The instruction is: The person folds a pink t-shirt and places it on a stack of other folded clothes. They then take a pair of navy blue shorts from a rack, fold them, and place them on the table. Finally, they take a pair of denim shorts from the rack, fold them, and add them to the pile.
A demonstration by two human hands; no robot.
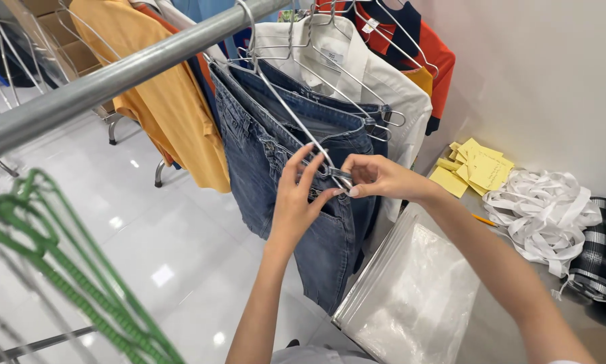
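Blue jeans (pixel 262 162) hang from a metal clip hanger (pixel 296 121) on a steel rail (pixel 114 77). My left hand (pixel 297 202) rests on the jeans' waistband, thumb and fingers spread around the hanger's end clip (pixel 341 180). My right hand (pixel 377 176) pinches that same clip from the right side, fingers closed on it. A second pair of jeans (pixel 343 118) hangs just behind, and a white shirt (pixel 384 81) behind that.
Yellow and orange shirts (pixel 171 101) hang further along the rail. Green hangers (pixel 73 269) blur at the near left. On the right, a table holds clear plastic bags (pixel 411 296), yellow paper slips (pixel 475 165), white tape ribbons (pixel 542 209) and checked fabric (pixel 599 249).
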